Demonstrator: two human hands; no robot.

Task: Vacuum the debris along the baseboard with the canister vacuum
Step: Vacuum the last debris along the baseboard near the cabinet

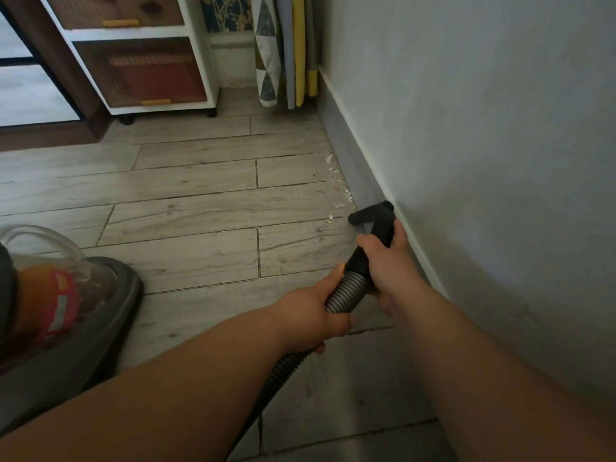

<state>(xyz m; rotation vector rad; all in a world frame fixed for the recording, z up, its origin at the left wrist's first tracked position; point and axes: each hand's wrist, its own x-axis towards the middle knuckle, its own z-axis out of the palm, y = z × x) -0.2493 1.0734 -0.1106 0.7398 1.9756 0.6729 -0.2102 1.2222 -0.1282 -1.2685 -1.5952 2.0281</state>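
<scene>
While the canister vac [66,311] sits on the floor [183,211] at far left, w/ a white drawer unit [133,61] further back, the left hand [313,318] is wrapped tight round the ribbed hose [346,290], just below the black wand [380,228]. Debris [340,191], small paper scraps, lies in a loose line right beside the baseboard [350,155], from just ahead of the nozzle [366,213] on away from the person. Nozzle is low at the floor, head pointing left toward the nearest scraps: near them, not over them as far as I can tell. Right hand [390,265] is clamped on the wand just behind the nozzle. Baseboard is grey and runs along the foot of the wall [483,128] on the right.

Step in hand, I'd say: start of the suction pass, most scraps not yet picked up. Next move calls for sliding the nozzle fwd along the baseboard, mouth kept low & tight to the edge, left hand feeding hose slack so the vac isn't dragged.
</scene>
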